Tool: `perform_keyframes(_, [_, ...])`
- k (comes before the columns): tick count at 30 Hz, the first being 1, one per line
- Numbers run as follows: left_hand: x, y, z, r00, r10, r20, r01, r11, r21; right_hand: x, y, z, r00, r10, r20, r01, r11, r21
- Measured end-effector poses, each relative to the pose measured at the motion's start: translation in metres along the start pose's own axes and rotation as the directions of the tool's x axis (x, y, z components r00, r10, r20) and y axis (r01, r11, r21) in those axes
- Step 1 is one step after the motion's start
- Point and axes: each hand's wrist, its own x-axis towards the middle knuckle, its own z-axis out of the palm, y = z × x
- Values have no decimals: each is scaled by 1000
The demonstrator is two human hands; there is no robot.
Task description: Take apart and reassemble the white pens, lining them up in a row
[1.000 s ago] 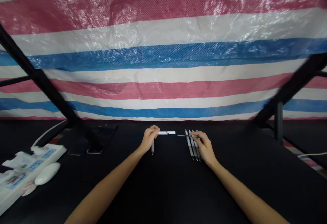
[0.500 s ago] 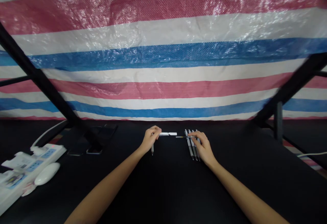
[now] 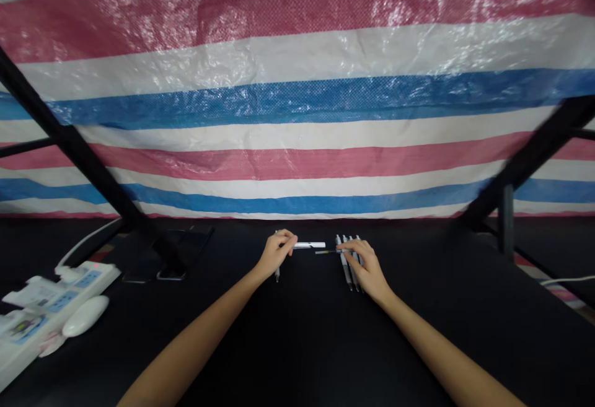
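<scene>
A: The left hand (image 3: pixel 275 252) is seen curled, its fingertips pinched on a white pen barrel (image 3: pixel 310 245) that points sideways toward the other hand. A grey-tipped pen (image 3: pixel 277 272) is also gripped in the same fist, its tip pointing down toward the camera side.

B: And the right hand (image 3: pixel 367 266)?

A: It is laid over a row of grey-and-white pens (image 3: pixel 346 262) lined up side by side on the black tabletop (image 3: pixel 307 345). A thin dark refill (image 3: pixel 325 251) is pinched between its thumb and forefinger and held level, its free end close to the open end of the white barrel. Whether the two touch cannot be told.

B: What is found nearer, at the sides?

A: At the near left, a white power strip (image 3: pixel 41 311) is seen with a white oval mouse (image 3: pixel 85 323) resting against it and a white cable (image 3: pixel 88 240) running off behind. At the right edge, another white cable (image 3: pixel 564 281) is laid on the table.

B: And farther back?

A: Two dark flat phones (image 3: pixel 160 264) are laid on the table left of the hands. Black metal frame bars (image 3: pixel 74 147) are slanted on both sides, and behind everything a red, white and blue striped woven tarpaulin (image 3: pixel 297 97) is hung.
</scene>
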Motion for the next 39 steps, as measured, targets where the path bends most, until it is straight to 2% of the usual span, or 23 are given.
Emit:
perform_keyframes(7, [0, 0, 0, 1000, 2, -12, -2, 1000, -13, 1, 1, -1, 1000, 16, -22, -16, 999, 30])
perform_keyframes(12, [1, -3, -2, 995, -35, -94, 28, 997, -68, 1, 5, -2, 985, 102, -137, -90, 992, 89])
perform_keyframes(16, [1, -2, -3, 997, -40, -72, 34, 996, -86, 1, 6, -2, 975, 132, -179, -120, 990, 76])
perform_keyframes(20, [0, -1, -2, 999, -23, -27, 21, 998, -65, 2, 5, -1, 985, 108, -136, -99, 993, 67])
perform_keyframes(26, [0, -1, 2, 998, 33, 50, -36, 998, 57, 2, 3, 3, 1000, 8, -25, -6, 998, 69])
perform_keyframes(32, [-1, 0, 4, 993, 68, 101, -81, 988, 134, 0, 3, 5, 999, -24, -37, 26, 998, 61])
perform_keyframes(39, [-1, -1, 4, 996, 60, 73, -71, 986, 154, 0, 3, 5, 999, 20, -42, -18, 998, 57])
